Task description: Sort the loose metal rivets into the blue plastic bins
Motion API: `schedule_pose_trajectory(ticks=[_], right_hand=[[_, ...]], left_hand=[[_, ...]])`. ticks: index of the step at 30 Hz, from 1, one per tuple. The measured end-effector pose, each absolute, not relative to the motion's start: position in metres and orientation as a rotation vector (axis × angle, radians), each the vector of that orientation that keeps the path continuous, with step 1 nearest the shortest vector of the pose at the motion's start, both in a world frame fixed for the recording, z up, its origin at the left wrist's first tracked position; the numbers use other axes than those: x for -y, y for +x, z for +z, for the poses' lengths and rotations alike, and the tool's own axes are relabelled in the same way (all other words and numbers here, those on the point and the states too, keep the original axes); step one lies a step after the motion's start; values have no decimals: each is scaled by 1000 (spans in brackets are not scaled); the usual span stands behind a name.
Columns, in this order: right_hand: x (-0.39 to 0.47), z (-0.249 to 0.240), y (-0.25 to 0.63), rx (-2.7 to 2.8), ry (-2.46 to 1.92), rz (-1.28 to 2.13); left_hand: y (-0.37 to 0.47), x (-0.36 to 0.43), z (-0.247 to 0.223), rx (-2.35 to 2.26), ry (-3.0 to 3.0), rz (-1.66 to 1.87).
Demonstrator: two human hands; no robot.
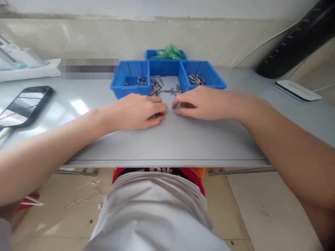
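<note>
My left hand (140, 111) rests on the grey table with curled fingers, the thumb close against them. Whatever may lie inside those fingers is hidden. Opposite it, a short gap away, my right hand (197, 103) is bent over the tabletop, its thumb and fingertips slightly apart with nothing visible between them. Just beyond both hands lies a loose scatter of small silver rivet-like pins (156, 85). The left blue bin (128, 92) holds several such pins. A fuller pile (196, 79) of them sits in the right blue bin (213, 75).
Behind, a third blue bin (164, 66) contains green plastic packaging (170, 52). A phone (26, 104) lies at left and a white flat device (297, 90) at right. Near the wall stands a black cylinder (295, 38). The table's front edge (167, 163) is close to my body.
</note>
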State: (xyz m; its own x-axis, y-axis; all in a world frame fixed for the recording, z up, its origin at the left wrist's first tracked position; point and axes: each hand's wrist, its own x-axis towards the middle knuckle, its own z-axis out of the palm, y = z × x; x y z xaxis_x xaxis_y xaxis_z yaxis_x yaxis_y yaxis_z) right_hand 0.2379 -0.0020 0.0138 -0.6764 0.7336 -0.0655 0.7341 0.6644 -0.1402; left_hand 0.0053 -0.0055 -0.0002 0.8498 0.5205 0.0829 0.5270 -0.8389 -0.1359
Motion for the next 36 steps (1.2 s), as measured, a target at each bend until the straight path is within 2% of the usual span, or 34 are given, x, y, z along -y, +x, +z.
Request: schedule_pose_trajectory(ticks=[36], right_hand=[[3, 14, 239, -2854, 1275, -261]], left_hand=[[5, 5, -1, 823, -2888, -106]])
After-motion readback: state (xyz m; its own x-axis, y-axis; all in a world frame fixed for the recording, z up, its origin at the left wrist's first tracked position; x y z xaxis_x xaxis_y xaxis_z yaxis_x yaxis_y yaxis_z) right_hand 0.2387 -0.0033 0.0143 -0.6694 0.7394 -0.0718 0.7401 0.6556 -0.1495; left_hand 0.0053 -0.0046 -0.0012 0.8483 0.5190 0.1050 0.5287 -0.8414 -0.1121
